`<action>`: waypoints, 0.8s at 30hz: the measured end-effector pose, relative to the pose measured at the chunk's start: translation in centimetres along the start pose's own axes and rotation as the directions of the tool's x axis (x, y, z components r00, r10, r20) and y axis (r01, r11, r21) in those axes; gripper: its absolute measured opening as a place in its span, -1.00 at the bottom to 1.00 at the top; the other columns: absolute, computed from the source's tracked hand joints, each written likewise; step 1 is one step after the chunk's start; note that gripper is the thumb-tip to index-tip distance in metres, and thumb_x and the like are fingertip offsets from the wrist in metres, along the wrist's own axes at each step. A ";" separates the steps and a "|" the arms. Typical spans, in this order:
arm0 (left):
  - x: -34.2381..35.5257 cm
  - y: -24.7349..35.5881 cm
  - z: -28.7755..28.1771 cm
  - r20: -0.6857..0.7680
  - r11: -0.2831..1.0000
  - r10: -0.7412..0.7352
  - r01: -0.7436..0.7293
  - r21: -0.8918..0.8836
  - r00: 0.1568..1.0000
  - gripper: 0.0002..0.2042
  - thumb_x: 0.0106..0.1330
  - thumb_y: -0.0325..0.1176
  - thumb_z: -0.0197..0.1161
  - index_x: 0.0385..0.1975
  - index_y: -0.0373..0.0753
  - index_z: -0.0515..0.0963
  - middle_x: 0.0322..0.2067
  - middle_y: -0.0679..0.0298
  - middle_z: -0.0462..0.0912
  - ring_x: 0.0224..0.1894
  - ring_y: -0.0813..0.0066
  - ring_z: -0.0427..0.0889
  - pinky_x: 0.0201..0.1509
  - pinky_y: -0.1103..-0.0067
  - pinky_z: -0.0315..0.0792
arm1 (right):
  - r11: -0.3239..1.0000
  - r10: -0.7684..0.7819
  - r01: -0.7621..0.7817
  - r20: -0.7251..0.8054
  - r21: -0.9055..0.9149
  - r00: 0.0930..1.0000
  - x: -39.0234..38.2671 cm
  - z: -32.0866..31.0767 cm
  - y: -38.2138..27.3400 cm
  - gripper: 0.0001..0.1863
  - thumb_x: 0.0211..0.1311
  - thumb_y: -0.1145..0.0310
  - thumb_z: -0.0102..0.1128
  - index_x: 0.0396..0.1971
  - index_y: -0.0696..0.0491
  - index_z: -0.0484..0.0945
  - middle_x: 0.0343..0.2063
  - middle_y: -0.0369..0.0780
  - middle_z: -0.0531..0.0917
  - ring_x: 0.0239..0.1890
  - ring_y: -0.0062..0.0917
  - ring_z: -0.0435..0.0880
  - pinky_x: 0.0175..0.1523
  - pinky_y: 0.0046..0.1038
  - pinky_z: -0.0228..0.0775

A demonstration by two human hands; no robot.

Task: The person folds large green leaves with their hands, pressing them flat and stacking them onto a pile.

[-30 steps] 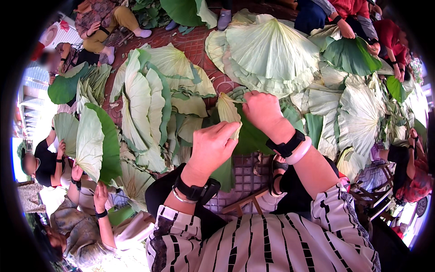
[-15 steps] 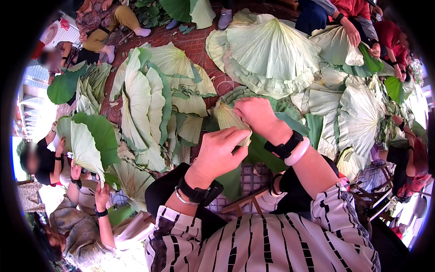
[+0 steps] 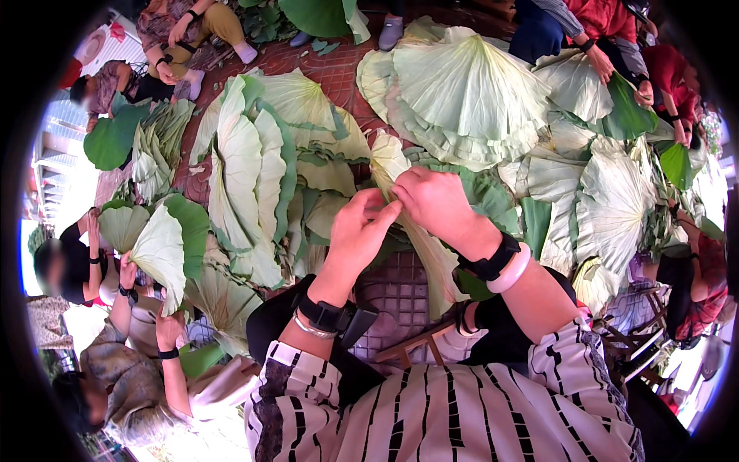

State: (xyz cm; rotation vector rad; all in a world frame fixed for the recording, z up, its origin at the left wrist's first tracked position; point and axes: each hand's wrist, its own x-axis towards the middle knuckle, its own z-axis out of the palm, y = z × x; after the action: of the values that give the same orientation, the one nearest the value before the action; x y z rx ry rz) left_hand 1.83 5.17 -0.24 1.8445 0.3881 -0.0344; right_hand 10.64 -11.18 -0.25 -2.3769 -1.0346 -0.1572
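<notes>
I hold a folded pale green lotus leaf (image 3: 419, 246) upright in front of me. My left hand (image 3: 362, 231) pinches its left edge near the top. My right hand (image 3: 435, 202) grips the upper fold from the right, fingers curled over the leaf. The two hands touch at the fingertips. The leaf's top (image 3: 386, 158) sticks up above my hands and its lower part runs down between my wrists. A black watch (image 3: 323, 314) is on my left wrist; a black band and a pale bangle (image 3: 509, 271) are on my right.
A stack of folded leaves (image 3: 250, 177) lies on the brick floor to the left. A big round pile of open leaves (image 3: 469, 92) sits ahead. A person at the lower left holds a leaf (image 3: 162, 250). Other people sit around with leaves (image 3: 627, 115).
My hands have risen and come closer together, and the leaf is folded narrower and stands more upright. The person at the left has lowered and turned their leaf.
</notes>
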 end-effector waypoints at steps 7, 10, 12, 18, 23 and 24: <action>0.3 -0.6 0.2 -0.028 0.987 0.144 -0.142 0.080 0.989 -0.43 0.21 -0.21 0.47 0.14 -0.43 0.52 0.02 0.01 0.61 0.07 0.21 0.62 0.15 0.40 0.49 | 0.989 -0.069 0.065 0.031 0.131 0.997 -0.3 -1.0 0.1 -0.81 0.33 0.27 0.20 -0.43 0.05 0.60 -0.44 -0.17 0.66 -0.38 -0.17 0.71 -0.30 -0.16 0.57; 0.1 0.0 0.3 -0.043 0.972 0.150 -0.140 0.188 0.988 -0.40 0.17 -0.25 0.47 0.18 -0.41 0.49 0.08 -0.01 0.53 0.12 0.14 0.56 0.20 0.38 0.45 | 0.978 -0.052 0.043 0.036 0.205 0.998 -0.3 -1.1 0.2 -0.81 0.34 0.27 0.19 -0.43 0.04 0.60 -0.44 -0.17 0.65 -0.35 -0.15 0.69 -0.27 -0.13 0.56; 0.1 -0.1 0.5 -0.020 0.978 0.139 -0.134 0.161 0.990 -0.38 0.16 -0.27 0.47 0.21 -0.39 0.46 0.08 -0.03 0.52 0.13 0.09 0.56 0.22 0.37 0.45 | 0.970 -0.093 0.088 0.012 0.229 0.996 -0.3 -1.0 0.3 -0.89 0.30 0.35 0.25 -0.36 0.07 0.64 -0.46 -0.15 0.64 -0.38 -0.14 0.66 -0.31 -0.18 0.51; -0.3 0.7 0.4 0.006 0.952 0.150 -0.146 0.268 0.989 -0.32 0.12 -0.34 0.43 0.28 -0.36 0.39 0.14 -0.02 0.50 0.20 0.03 0.54 0.24 0.32 0.45 | 0.958 -0.114 0.103 0.025 0.269 0.993 -0.3 -0.9 0.1 -0.83 0.32 0.29 0.21 -0.41 0.05 0.64 -0.43 -0.16 0.67 -0.33 -0.13 0.69 -0.25 -0.12 0.54; -0.3 0.3 0.1 -0.026 0.959 0.129 -0.118 0.257 0.991 -0.42 0.15 -0.41 0.33 0.24 -0.34 0.45 0.11 -0.06 0.57 0.14 -0.03 0.60 0.17 0.29 0.51 | 0.958 -0.117 0.106 0.027 0.268 0.993 -0.4 -1.1 -0.1 -0.84 0.32 0.30 0.22 -0.40 0.06 0.64 -0.42 -0.16 0.67 -0.33 -0.13 0.69 -0.25 -0.13 0.55; -0.4 0.6 0.0 -0.036 0.958 0.089 -0.075 0.276 0.995 -0.47 0.16 -0.43 0.29 0.21 -0.33 0.48 0.05 -0.08 0.62 0.09 -0.06 0.64 0.12 0.26 0.53 | 0.960 -0.117 0.105 0.030 0.259 0.993 -0.4 -1.1 -0.1 -0.84 0.32 0.30 0.22 -0.40 0.06 0.64 -0.42 -0.16 0.67 -0.33 -0.13 0.69 -0.25 -0.13 0.55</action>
State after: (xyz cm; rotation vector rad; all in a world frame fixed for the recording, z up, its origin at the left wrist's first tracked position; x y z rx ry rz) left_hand 1.64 4.93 0.41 2.1380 0.3533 0.0145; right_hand 10.40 -11.98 0.59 -2.0992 -1.1369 -0.0080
